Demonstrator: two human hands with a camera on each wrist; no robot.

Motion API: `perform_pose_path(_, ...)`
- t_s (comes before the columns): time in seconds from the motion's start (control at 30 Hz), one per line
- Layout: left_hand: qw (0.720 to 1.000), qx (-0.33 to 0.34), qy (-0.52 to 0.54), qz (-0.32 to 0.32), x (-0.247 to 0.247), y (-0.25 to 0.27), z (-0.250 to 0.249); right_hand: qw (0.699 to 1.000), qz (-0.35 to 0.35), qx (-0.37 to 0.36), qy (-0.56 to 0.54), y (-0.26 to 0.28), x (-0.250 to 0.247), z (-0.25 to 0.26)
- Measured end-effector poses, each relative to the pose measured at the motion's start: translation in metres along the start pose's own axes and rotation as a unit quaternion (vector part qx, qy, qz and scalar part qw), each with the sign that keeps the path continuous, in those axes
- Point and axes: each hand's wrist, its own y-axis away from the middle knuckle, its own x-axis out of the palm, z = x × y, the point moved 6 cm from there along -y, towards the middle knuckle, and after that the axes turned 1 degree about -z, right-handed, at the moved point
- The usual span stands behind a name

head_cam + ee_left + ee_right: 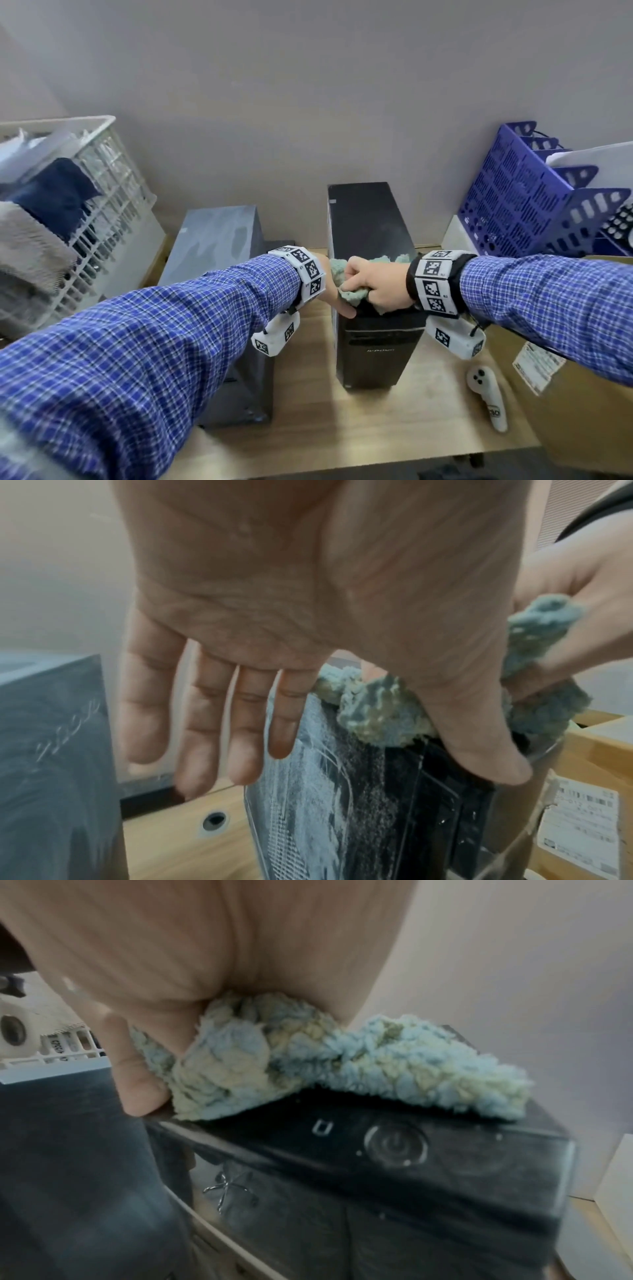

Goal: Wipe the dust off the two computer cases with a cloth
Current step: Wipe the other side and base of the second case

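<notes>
The cloth (pixel 352 291), a fluffy blue-green and yellowish one, was bunched in the curled fingers of the right hand (pixel 378 286) and pressed on the near end of the top of the black computer case (pixel 368 219), just behind its front edge. Part of the cloth was spread along the top toward the case's right edge, above the power button (pixel 395 1144) seen in the right wrist view. The left hand (pixel 274 601) was held with its fingers straight and slack, gripping nothing; its fingers hung down the case's left side while the thumb (pixel 479 737) was laid over the near top corner, touching the cloth. Both forearms, in blue checked sleeves, were brought in from either side, the wrists banded with black-and-white marker blocks.

White dust streaks were seen on the left side panel of the black case. The grey computer case (pixel 212 246) stood just to the left, apart from it, its top smeared with dust. Both stood on the wooden counter (pixel 376 428). A faint logo on the black case's front could not be read.

At the right lay a white handheld controller (pixel 486 394) and a cardboard box (pixel 582 411) with an illegible printed label. A blue file rack (pixel 513 198) stood at the far right, a white basket (pixel 102 205) of folded fabric at the left.
</notes>
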Motion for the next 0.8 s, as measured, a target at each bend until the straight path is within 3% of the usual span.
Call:
perform_pose_path(0.17, 0.998, 0.016, -0.037, 0.045, -0.009, -0.008, 0.019, 0.999, -0.006, -0.001, -0.038, 0.008, -0.002, -0.005)
perform_pose_path(0.27, 0.999, 0.004, -0.032, -0.001, -0.031, -0.027, 0.042, 0.999, -0.015, -0.009, -0.043, 0.013, -0.005, -0.016)
perform_pose_path(0.53, 0.992, 0.003, 0.018, -0.128, -0.089, -0.104, 0.037, 0.992, 0.022, -0.027, 0.122, -0.003, -0.02, -0.025)
perform_pose_path(0.8, 0.988, -0.019, 0.03, -0.15, -0.113, -0.193, 0.009, 0.988, 0.043, -0.087, 0.123, -0.016, -0.029, -0.024)
